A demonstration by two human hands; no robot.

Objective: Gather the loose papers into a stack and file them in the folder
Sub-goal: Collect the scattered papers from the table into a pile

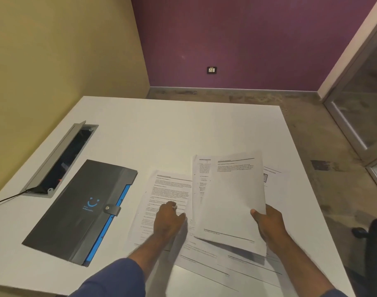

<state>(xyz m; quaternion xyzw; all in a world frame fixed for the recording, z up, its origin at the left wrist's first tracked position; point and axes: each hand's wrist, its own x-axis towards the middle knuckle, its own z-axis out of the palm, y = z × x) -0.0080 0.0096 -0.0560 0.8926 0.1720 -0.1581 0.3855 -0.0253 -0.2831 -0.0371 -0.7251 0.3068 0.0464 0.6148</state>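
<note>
Papers lie fanned across the near half of the white table [161,129], and both hands are on them. The right hand [269,224] grips a small held stack [228,198] of printed sheets by its lower right edge — thumb [256,214] on the top face, the other fingers hidden underneath. That stack is raised off the table, tilted, its far edge higher, and it casts a shadow on the loose sheets [204,266] below. At least two sheets are in it, the rear one showing along the left edge.

The left hand [168,221] rests palm down on a separate printed page [161,194] lying flat just left of the raised stack. Its fingers are extended and bent at the tips, pressing on the page rather than closed around anything; whether they have pinched the paper's edge cannot be told.

More sheets overlap toward the near table edge, and one peeks out beyond the stack on the right.

The folder [80,211] — dark grey with a blue gusset and a snap tab — lies closed on the table well left of the left hand, beside an open cable tray [61,159]
</note>
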